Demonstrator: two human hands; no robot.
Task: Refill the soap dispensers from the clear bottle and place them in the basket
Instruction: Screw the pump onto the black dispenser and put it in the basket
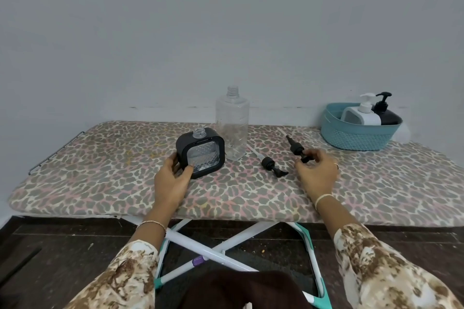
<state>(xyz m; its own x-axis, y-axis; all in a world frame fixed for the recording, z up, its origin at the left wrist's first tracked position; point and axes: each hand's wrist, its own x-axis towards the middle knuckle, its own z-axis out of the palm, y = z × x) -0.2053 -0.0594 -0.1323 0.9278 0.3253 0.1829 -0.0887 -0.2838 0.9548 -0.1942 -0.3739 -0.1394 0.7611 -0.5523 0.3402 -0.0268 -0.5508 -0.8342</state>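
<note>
A black square soap dispenser [200,152] with a clear window and an uncapped neck stands on the ironing board [100,173]. My left hand [173,178] grips its lower left corner. Just behind it stands the tall clear bottle [233,123], uncapped. My right hand [317,170] pinches the head of a black pump [296,149], whose tube points away from me. A second black pump [272,167] lies on the board between my hands. The teal basket [356,135] at the back right holds a white dispenser [361,114] and a black dispenser [386,113].
The board has a leopard-print cover and stands against a grey wall. Its white and teal legs [226,251] cross below the front edge over a dark floor. A metal rack edge [55,150] sticks out at the board's left end.
</note>
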